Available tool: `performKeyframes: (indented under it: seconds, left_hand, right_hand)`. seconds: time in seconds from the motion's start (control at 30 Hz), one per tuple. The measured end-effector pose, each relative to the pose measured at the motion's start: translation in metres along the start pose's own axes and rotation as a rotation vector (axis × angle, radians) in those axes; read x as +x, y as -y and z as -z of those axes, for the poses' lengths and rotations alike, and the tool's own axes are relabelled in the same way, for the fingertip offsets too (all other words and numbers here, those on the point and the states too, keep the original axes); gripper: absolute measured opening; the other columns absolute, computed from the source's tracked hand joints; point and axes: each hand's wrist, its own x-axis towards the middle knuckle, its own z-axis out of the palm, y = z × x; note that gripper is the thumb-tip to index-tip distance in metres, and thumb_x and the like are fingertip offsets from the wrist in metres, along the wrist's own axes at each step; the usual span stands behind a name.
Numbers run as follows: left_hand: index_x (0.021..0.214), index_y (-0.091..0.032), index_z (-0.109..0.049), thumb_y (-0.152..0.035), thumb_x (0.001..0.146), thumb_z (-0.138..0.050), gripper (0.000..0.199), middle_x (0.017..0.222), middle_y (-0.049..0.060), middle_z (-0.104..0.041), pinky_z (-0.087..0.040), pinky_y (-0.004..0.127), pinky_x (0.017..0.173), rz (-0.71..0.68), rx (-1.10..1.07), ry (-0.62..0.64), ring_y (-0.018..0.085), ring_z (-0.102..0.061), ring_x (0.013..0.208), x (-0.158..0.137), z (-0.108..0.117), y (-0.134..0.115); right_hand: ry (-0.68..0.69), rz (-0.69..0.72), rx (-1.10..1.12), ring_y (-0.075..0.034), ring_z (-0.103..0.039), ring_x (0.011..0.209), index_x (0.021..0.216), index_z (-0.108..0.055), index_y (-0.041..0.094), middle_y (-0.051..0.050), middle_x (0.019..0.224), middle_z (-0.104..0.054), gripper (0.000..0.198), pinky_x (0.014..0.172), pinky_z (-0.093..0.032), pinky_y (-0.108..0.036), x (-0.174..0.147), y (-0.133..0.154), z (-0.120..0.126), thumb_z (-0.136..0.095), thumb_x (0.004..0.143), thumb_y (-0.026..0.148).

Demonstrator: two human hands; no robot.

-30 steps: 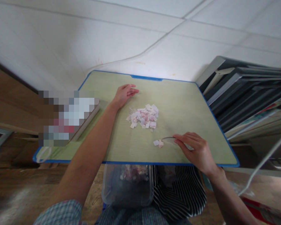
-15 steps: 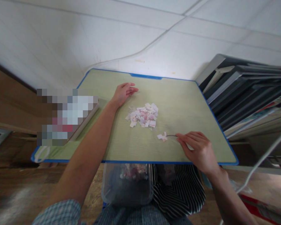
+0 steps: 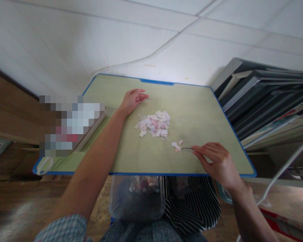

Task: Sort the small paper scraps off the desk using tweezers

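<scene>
My right hand [image 3: 214, 163] pinches a thin, dark, slightly curved metal tool [image 3: 186, 148] near the table's front right. Its tip reaches a few loose paper scraps [image 3: 176, 145]; whether it touches them is hard to tell. To the left of these lies a loose pile of small white and pinkish paper pieces [image 3: 155, 124]. Beyond the pile's left side, my left hand [image 3: 135, 99] rests on its edge on the table, fingers loosely stretched and holding nothing.
The pale green table [image 3: 192, 104] has a blue rim. A pixelated flat object [image 3: 84, 121] lies at its left. Below the front edge are a clear plastic bin [image 3: 138, 205] and black-and-white striped fabric [image 3: 199, 208]. Dark panels [image 3: 265, 90] lean at the right; a cable runs along the wall.
The few scraps by the tool have spread apart, one now lying separately at the upper right. My right hand and the tool have shifted slightly right. My left hand stays in place.
</scene>
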Motion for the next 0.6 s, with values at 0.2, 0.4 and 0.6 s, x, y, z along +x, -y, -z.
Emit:
performKeyframes:
  seconds: [0.2,0.4,0.6]
  left_hand:
    - [0.086,-0.014,-0.058,-0.025,0.087,-0.043,0.019,0.070,0.004,-0.069,-0.046,0.027,0.083,-0.005,-0.001,0.005,0.013,-0.066,0.077,0.000,0.000,0.001]
    - [0.087,-0.014,-0.058,-0.031,0.084,-0.049,0.019,0.071,0.004,-0.068,-0.046,0.028,0.084,-0.007,0.008,0.001,0.014,-0.066,0.079,0.000,0.000,0.001]
    - [0.087,-0.014,-0.058,-0.032,0.084,-0.050,0.020,0.072,0.005,-0.068,-0.046,0.027,0.083,-0.014,-0.001,0.004,0.013,-0.065,0.077,0.000,0.001,0.001]
  right_hand:
    - [0.004,-0.023,0.025,-0.017,-0.062,0.062,0.087,-0.069,0.014,-0.004,0.067,-0.068,0.013,0.064,-0.046,-0.031,0.001,0.001,0.003,-0.056,0.084,0.013]
    - [-0.044,-0.062,0.023,-0.016,-0.062,0.062,0.086,-0.069,0.012,-0.005,0.067,-0.069,0.013,0.065,-0.047,-0.032,0.001,0.006,0.003,-0.056,0.084,0.013]
    - [0.006,-0.049,0.081,-0.016,-0.063,0.062,0.088,-0.070,0.015,-0.004,0.068,-0.069,0.015,0.066,-0.048,-0.031,-0.001,0.009,-0.001,-0.055,0.084,0.014]
